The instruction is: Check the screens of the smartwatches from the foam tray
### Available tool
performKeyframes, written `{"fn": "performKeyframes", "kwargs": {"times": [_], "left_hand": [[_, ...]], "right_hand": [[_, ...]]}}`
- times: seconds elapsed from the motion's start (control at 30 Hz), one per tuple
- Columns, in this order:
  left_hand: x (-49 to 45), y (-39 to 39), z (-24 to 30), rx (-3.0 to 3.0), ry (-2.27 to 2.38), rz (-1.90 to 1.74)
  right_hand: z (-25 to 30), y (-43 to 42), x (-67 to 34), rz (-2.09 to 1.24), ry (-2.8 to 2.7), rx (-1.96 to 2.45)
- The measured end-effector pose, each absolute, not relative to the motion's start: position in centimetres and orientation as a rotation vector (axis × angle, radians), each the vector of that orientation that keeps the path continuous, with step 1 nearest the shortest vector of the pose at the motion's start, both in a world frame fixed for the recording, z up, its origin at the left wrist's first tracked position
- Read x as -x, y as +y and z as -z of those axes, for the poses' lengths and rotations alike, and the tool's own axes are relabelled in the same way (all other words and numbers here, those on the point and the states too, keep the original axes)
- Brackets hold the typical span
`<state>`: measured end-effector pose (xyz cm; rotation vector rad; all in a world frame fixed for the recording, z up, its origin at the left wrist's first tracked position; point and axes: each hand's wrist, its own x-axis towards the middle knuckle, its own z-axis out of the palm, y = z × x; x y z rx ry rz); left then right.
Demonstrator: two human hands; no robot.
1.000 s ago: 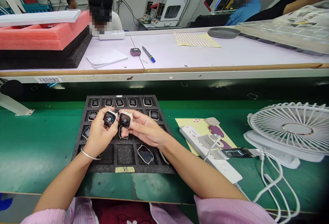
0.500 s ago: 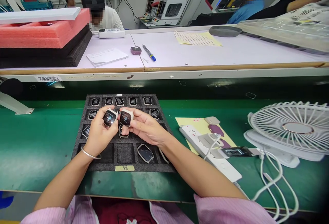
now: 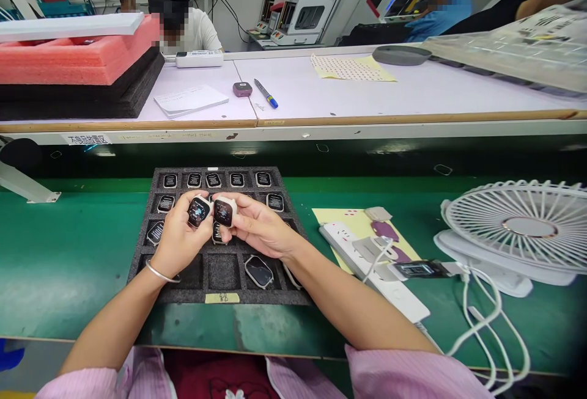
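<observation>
Over the dark foam tray [image 3: 223, 272] I hold two smartwatch bodies side by side with their lit screens facing up. My left hand [image 3: 180, 234] grips one smartwatch [image 3: 199, 211] between thumb and fingers. Pinched in my right hand [image 3: 257, 225] is the other smartwatch [image 3: 224, 211], which has a pale case. The two watches are touching or nearly so. More watches lie in the tray's pockets, several with text on their screens. One watch with a dark screen [image 3: 259, 272] rests tilted in a front pocket. My hands and forearms hide part of the tray.
To the right are a white power strip [image 3: 376, 274] with cables, a yellow sheet [image 3: 343, 219] and a white fan [image 3: 527, 228]. A raised shelf [image 3: 293, 96] behind carries foam trays [image 3: 68, 66], a notepad [image 3: 190, 101] and a pen [image 3: 266, 93]. Other people sit beyond.
The smartwatch in my left hand has shifted slightly right, closer to the other one. My right hand stays almost still. A person beyond the shelf has moved their head a little.
</observation>
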<state>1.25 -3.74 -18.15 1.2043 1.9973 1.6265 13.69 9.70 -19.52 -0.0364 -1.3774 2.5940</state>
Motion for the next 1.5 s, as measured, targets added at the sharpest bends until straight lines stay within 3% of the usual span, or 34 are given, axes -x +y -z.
{"fn": "performKeyframes", "kwargs": {"times": [0.53, 0.9, 1.5], "left_hand": [[-1.1, -3.6, 17.2, -0.539, 1.400, -1.778], [-1.0, -3.8, 17.5, -0.573, 1.414, -1.780], [-1.2, -3.7, 17.5, -0.635, 1.460, -1.746]], "right_hand": [[19.6, 10.6, -13.0, -2.573, -1.235, 0.408], [19.6, 10.1, -13.3, -2.329, -1.470, 0.313], [19.8, 10.0, -13.2, -2.265, -1.530, 0.329]]}}
